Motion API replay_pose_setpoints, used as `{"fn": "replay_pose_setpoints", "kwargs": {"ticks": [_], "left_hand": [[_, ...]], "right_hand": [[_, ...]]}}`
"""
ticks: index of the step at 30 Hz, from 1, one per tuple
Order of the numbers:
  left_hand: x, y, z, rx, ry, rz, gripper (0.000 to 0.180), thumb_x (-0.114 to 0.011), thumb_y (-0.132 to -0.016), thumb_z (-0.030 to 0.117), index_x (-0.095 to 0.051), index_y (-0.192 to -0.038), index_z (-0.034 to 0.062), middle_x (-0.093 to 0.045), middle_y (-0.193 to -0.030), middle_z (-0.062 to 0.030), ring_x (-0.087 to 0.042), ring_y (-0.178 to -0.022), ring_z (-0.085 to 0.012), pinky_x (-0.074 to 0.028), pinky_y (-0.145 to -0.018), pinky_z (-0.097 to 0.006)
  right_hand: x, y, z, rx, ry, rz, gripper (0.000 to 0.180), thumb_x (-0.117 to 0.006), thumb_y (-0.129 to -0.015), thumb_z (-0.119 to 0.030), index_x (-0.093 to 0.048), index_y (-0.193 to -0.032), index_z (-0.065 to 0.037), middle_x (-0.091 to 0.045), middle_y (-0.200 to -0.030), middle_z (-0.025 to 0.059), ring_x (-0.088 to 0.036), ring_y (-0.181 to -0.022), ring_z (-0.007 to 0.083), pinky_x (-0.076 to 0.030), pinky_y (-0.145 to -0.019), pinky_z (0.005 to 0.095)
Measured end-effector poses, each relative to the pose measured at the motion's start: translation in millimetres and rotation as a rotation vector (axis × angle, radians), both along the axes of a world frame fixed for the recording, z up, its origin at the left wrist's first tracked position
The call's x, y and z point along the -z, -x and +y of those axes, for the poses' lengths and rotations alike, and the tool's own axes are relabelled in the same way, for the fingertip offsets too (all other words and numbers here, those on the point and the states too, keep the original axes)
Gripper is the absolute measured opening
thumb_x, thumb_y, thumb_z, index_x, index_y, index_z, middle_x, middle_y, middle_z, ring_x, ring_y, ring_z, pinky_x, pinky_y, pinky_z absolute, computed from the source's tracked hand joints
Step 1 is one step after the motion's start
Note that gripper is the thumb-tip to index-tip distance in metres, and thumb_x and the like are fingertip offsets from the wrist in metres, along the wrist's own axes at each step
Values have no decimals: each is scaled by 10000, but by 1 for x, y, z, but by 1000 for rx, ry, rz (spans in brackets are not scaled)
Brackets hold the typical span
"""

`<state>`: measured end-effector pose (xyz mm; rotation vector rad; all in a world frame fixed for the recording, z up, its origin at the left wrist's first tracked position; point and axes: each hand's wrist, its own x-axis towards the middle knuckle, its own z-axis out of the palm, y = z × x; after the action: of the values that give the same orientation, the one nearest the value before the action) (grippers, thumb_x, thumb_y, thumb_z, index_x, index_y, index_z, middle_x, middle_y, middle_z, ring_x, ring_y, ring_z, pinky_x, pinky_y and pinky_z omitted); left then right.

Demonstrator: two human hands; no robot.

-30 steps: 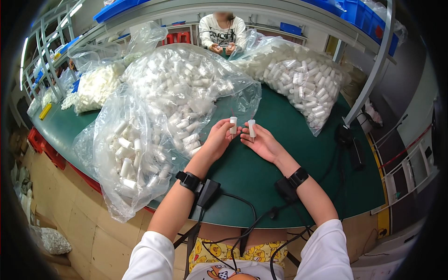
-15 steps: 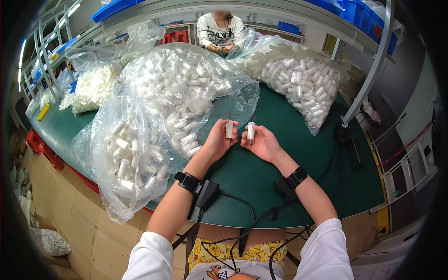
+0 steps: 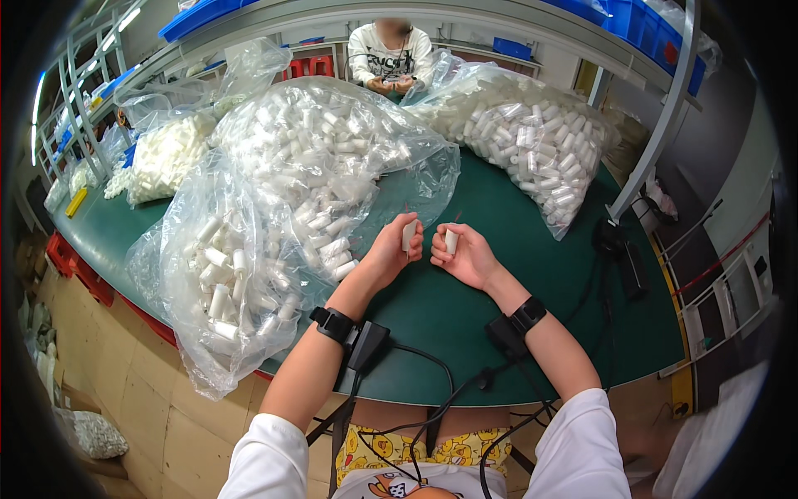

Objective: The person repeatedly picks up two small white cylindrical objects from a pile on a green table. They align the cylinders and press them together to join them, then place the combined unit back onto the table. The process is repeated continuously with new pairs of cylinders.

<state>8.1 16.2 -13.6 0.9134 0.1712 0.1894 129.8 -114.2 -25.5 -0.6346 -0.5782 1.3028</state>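
Over the green table [image 3: 532, 349], my left hand [image 3: 394, 253] is closed around a small white plastic cylinder [image 3: 409, 235], fingers curled over its side. A second white plastic cylinder [image 3: 451, 241] sits in my right hand [image 3: 470, 259], also gripped by curled fingers. A thin reddish pin or wire shows above each cylinder; what it is I cannot make out. The hands are a small gap apart. Nearest my left forearm lies an open clear plastic bag [image 3: 187, 333] with several similar white cylinders [image 3: 220, 301] in it.
A large clear bag of cylinders [image 3: 307, 133] fills the table's left middle; another full bag [image 3: 540, 158] lies far right. A person [image 3: 391, 54] sits across the table. A metal shelf post [image 3: 657, 125] rises at right. Black cables [image 3: 445, 407] run from my wrist straps.
Both hands have turned, and their fingers have curled further over the cylinders, which now tilt and show less. A blurred shape has come in at the lower right edge.
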Motion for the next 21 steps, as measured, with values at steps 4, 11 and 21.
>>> {"fn": "replay_pose_setpoints", "kwargs": {"ticks": [4,11,21], "left_hand": [[2,-1,0,-1,-40,9,208,-434,-860,248,-446,-754,70,-351,-578,22,-312,-497,-97,-298,-518,-243],[3,0,0,22,-151,-49,208,-424,-861,231,-443,-741,63,-337,-578,23,-298,-493,-93,-288,-506,-244],[3,0,3,-113,-3,-213,248,-402,-878,278,-505,-919,56,-498,-751,-22,-475,-682,-138,-387,-681,-267]], "right_hand": [[-1,1,1,-26,21,-73,282,-408,-890,-283,-410,-699,-75,-407,-649,37,-383,-534,127,-338,-598,266],[9,-5,3,-61,21,-98,284,-420,-887,-272,-411,-684,-73,-410,-632,36,-397,-520,132,-361,-617,281],[2,-4,0,-52,-3,24,357,-371,-873,-319,-514,-916,5,-555,-847,143,-521,-793,256,-413,-813,370]]}}
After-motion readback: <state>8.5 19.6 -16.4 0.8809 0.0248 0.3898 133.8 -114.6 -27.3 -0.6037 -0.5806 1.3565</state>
